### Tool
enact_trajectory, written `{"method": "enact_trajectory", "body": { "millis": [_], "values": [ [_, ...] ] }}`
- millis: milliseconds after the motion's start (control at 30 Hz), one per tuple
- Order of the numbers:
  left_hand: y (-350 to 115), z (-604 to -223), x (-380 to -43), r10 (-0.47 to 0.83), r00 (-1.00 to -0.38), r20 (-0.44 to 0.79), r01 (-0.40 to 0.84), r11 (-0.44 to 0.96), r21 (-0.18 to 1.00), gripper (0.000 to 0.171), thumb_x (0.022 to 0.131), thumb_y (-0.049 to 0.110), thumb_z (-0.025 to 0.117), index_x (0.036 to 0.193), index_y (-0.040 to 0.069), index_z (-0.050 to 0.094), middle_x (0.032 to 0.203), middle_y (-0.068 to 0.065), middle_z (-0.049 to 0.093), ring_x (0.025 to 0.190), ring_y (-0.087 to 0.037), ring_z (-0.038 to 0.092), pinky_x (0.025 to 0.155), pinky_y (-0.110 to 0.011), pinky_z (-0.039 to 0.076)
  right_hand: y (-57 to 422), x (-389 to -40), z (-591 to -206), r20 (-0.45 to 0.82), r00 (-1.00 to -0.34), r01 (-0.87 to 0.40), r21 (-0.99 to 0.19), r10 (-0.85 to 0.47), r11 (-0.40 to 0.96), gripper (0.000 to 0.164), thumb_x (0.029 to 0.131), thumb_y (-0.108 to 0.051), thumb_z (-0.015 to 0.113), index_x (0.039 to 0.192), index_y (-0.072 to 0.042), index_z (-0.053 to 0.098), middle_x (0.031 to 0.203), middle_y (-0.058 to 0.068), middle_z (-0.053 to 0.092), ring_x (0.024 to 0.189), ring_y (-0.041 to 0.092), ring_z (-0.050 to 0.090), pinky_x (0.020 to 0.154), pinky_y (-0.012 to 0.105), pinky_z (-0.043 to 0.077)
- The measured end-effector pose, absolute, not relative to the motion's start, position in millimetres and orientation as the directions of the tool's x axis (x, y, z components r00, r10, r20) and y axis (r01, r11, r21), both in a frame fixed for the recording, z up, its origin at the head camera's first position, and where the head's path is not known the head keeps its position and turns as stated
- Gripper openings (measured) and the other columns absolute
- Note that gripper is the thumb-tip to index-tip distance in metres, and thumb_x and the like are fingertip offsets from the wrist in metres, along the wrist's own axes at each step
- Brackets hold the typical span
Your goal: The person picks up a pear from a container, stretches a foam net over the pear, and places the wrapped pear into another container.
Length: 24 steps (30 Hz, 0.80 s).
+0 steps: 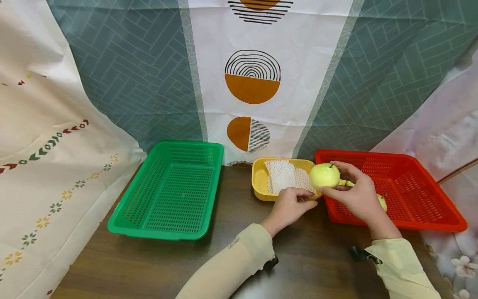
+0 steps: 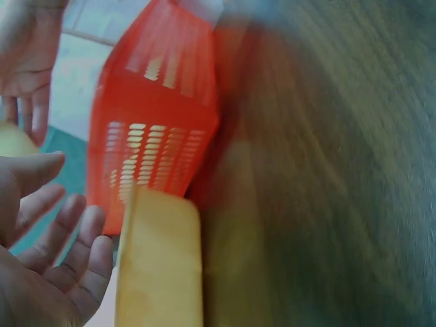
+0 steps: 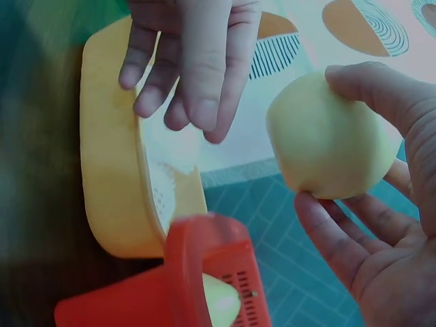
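In the head view my right hand (image 1: 356,191) holds a round yellow-green pear (image 1: 324,176) with a dark stem, raised over the right end of the small yellow basket (image 1: 261,194). The right wrist view shows thumb and fingertips around the pear (image 3: 334,139). My left hand (image 1: 289,209) is just below and left of the pear, over the yellow basket's near rim. Its fingers are loosely bent with nothing between them, as the left wrist view of this left hand (image 2: 48,252) shows. White foam net sleeves (image 1: 282,176) lie inside the yellow basket.
A red basket (image 1: 442,207) on the right contains more pears (image 1: 382,202), partly hidden behind my right hand. On the left, a green basket (image 1: 175,199) stands on the brown wooden table (image 1: 239,224). A patterned cloth (image 1: 254,37) hangs behind the baskets.
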<state>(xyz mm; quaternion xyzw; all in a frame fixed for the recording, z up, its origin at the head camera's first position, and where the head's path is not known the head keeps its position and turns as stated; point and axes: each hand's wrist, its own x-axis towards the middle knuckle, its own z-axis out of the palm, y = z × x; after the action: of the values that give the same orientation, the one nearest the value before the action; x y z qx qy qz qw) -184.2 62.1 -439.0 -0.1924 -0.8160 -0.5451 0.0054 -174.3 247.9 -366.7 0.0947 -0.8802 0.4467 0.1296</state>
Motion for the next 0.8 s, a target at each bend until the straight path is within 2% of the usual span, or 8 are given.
{"method": "enact_trajectory", "body": {
  "millis": [133,333,500,567,733,800],
  "values": [
    [46,-431,-185,0.261,-0.944,0.202,0.288,0.35,0.892,0.025,0.078,0.025,0.075,0.1,0.014,0.073,0.084,0.004,0.071,0.068,0.0,0.06,0.062,-0.014,0.049,240,-176,-368,0.295,-0.953,-0.286,-0.782,-0.076,0.554,0.071,0.069,-0.022,0.083,0.132,-0.021,0.05,0.122,-0.001,0.056,0.098,0.01,0.055,0.072,0.018,0.054],
    [16,-416,-187,0.159,-0.968,0.196,0.244,0.387,0.89,0.031,0.078,0.024,0.076,0.106,0.013,0.07,0.084,0.002,0.068,0.069,-0.004,0.061,0.063,-0.016,0.051,226,-174,-364,0.229,-0.966,-0.254,-0.782,-0.117,0.569,0.072,0.07,-0.027,0.082,0.133,-0.022,0.048,0.123,-0.002,0.055,0.101,0.012,0.052,0.076,0.021,0.054],
    [-3,-403,-186,0.126,-0.969,0.211,0.244,0.415,0.876,0.037,0.077,0.024,0.077,0.111,0.015,0.068,0.09,0.0,0.068,0.074,-0.006,0.062,0.066,-0.016,0.051,210,-162,-352,0.196,-0.967,-0.253,-0.789,-0.162,0.56,0.072,0.07,-0.025,0.082,0.133,-0.015,0.049,0.124,0.002,0.055,0.105,0.016,0.052,0.08,0.029,0.055],
    [-8,-399,-185,0.129,-0.971,0.2,0.237,0.427,0.873,0.042,0.076,0.025,0.078,0.115,0.015,0.067,0.092,0.001,0.068,0.079,-0.011,0.064,0.067,-0.017,0.052,206,-158,-349,0.184,-0.966,-0.255,-0.796,-0.182,0.548,0.072,0.071,-0.023,0.082,0.133,-0.012,0.048,0.124,0.003,0.054,0.107,0.017,0.052,0.081,0.033,0.055],
    [-17,-394,-180,0.16,-0.975,0.154,0.212,0.474,0.855,0.054,0.074,0.027,0.08,0.123,0.015,0.061,0.102,0.0,0.067,0.093,-0.022,0.064,0.073,-0.021,0.053,207,-169,-375,0.189,-0.956,-0.282,-0.801,-0.224,0.528,0.074,0.068,-0.034,0.083,0.132,-0.021,0.05,0.122,-0.005,0.055,0.105,0.014,0.054,0.08,0.035,0.055],
    [-21,-394,-177,0.179,-0.973,0.146,0.218,0.499,0.839,0.06,0.073,0.028,0.08,0.126,0.015,0.058,0.107,-0.002,0.066,0.095,-0.021,0.064,0.076,-0.025,0.054,207,-174,-387,0.19,-0.951,-0.293,-0.806,-0.244,0.515,0.075,0.066,-0.038,0.083,0.132,-0.025,0.049,0.123,-0.006,0.055,0.105,0.014,0.055,0.079,0.034,0.056]
  ]
}}
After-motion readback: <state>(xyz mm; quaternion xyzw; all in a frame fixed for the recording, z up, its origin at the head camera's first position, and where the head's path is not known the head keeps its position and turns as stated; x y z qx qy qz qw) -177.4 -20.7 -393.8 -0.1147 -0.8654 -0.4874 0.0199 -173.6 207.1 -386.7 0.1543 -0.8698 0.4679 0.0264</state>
